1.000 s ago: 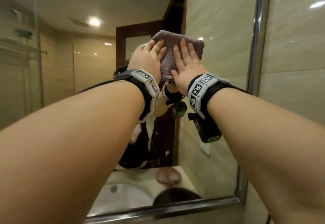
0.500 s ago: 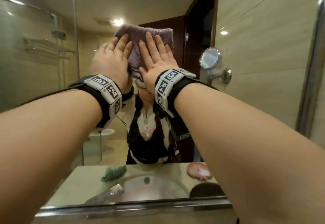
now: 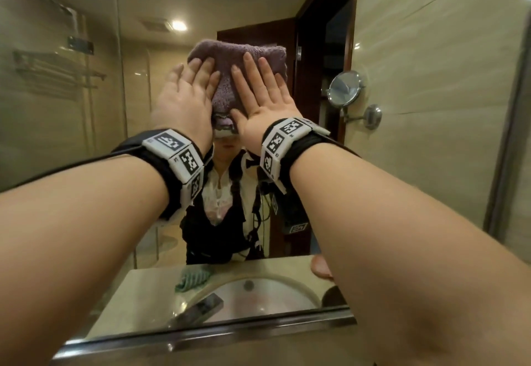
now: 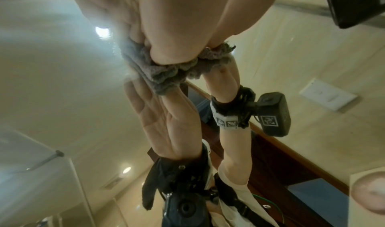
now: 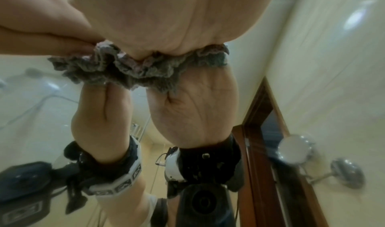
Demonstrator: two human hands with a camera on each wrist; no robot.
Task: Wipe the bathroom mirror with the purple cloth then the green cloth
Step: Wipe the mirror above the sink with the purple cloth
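purple cloth (image 3: 230, 78) is folded and flat against the mirror (image 3: 416, 92), upper-middle of the glass, well above the bottom frame edge. Both hands on it, side by side.

left hand (image 3: 184, 101): grip is flat, fingers straight and together, pressing the cloth's left part onto the glass. Nothing curled round it.

right hand (image 3: 258, 92): same, palm and straight spread fingers pressed on the cloth's right part, thumb at the lower edge of the cloth.

Wrist views agree: cloth (image 4: 166, 72) bunched under the heel of the left palm, reflected palms visible below it; in the right wrist view the cloth (image 5: 141, 65) is squashed between palm and glass, frilled edge sticking out.

green cloth (image 3: 192, 278) shows only as a reflection, lying on the table (image 3: 138, 302) near its back-left area, beside the sink basin (image 3: 258, 296). Well apart from both hands.

Also reflected: faucet (image 3: 201, 309) at the basin's front, round shaving mirror (image 3: 343, 88) on a wall arm at the right, ceiling light (image 3: 178, 25).
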